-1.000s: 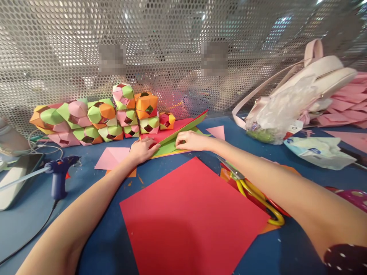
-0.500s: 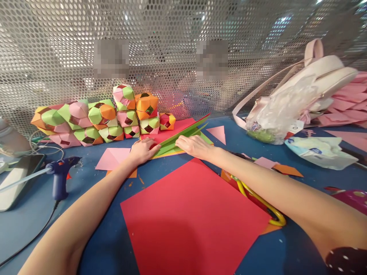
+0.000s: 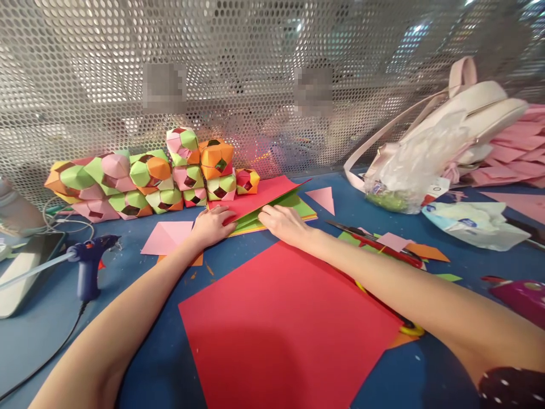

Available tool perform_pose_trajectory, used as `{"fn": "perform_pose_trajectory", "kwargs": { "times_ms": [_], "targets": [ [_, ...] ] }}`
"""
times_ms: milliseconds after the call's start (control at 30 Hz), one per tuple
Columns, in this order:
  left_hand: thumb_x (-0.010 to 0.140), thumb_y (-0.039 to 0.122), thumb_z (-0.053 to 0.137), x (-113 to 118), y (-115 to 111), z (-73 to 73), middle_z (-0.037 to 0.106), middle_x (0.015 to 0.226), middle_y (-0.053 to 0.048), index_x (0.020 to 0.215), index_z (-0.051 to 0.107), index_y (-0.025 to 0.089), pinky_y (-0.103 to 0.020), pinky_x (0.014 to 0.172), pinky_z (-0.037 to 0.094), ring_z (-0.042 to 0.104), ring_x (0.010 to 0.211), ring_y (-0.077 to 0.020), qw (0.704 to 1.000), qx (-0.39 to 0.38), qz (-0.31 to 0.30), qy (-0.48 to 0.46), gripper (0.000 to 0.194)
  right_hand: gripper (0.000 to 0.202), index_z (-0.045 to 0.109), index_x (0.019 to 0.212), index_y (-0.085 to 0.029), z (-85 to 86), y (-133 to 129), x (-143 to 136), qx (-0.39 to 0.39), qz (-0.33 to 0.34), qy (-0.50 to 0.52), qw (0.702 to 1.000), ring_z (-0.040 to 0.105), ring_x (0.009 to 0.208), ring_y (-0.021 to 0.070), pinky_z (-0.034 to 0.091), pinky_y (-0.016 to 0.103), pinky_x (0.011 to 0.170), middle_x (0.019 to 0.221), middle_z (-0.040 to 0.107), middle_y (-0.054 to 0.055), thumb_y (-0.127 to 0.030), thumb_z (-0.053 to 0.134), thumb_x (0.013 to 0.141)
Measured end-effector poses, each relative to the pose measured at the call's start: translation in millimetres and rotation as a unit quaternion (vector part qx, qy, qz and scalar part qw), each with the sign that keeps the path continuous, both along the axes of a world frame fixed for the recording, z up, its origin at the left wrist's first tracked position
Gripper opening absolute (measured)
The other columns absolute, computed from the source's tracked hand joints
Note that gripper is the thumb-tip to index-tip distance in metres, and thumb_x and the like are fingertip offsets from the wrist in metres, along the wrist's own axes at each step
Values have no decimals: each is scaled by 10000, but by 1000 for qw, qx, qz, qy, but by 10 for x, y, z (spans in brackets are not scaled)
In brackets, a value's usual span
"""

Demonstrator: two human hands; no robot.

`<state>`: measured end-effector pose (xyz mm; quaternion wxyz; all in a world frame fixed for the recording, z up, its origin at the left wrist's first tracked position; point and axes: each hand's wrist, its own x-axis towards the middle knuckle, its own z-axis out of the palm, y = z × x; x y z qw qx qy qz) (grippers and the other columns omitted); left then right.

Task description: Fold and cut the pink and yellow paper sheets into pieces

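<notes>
Paper stack (image 3: pixel 268 191), one: on desk (image 3: pixel 157 346), beyond large red sheet (image 3: pixel 289 324). Left hand (image 3: pixel 212 227): laid on stack, fingers extended. Right hand (image 3: pixel 284 223): curled at stack, beyond sheet's far corner; whether gripping, cannot tell.

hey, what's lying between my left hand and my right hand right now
The near edge of the coloured paper stack, green showing beneath red, lies between your left hand and right hand, in the head view.

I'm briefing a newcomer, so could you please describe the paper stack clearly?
Find the metal screen behind the blue table. Before it, beside the paper balls, lies the paper stack, touched by the left hand and right hand. Unlike the nearer, flat red sheet, it shows red, green and yellow layers.
</notes>
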<state>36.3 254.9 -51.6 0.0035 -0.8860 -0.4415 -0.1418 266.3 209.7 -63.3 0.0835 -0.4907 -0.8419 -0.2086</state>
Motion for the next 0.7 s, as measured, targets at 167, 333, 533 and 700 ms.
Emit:
{"fn": "perform_pose_trajectory", "kwargs": {
  "times_ms": [167,333,533,700],
  "targets": [
    [925,394,443,-5,14,-15,598,1325,29,1194,624,321,-322,1058,401,528,1244,-184,1000,4,-8,2,332,219,604,902,-114,-9,12,11,-16,-8,10,1000,552,748,187,318,285,606,855,649,106,-46,396,914],
    [934,379,416,-8,27,-28,612,1300,34,1180,630,322,-319,1049,406,533,1234,-181,1000,7,-13,4,330,231,588,875,-114,11,32,74,-29,-2,9,1000,560,745,180,352,273,644,831,646,95,-7,385,900],
    [936,378,409,-15,41,-44,610,1303,25,1182,631,311,-320,1037,413,548,1210,-184,1000,13,-16,5,337,276,583,839,-117,8,0,139,-23,5,6,1000,551,721,185,365,277,637,791,635,98,35,355,870],
    [940,386,404,-19,47,-58,618,1291,36,1184,627,333,-310,1035,415,523,1248,-184,1000,15,-9,7,335,265,571,831,-137,14,-23,239,-17,21,9,1000,548,727,187,381,282,657,798,633,90,11,357,881]
  ]
}}
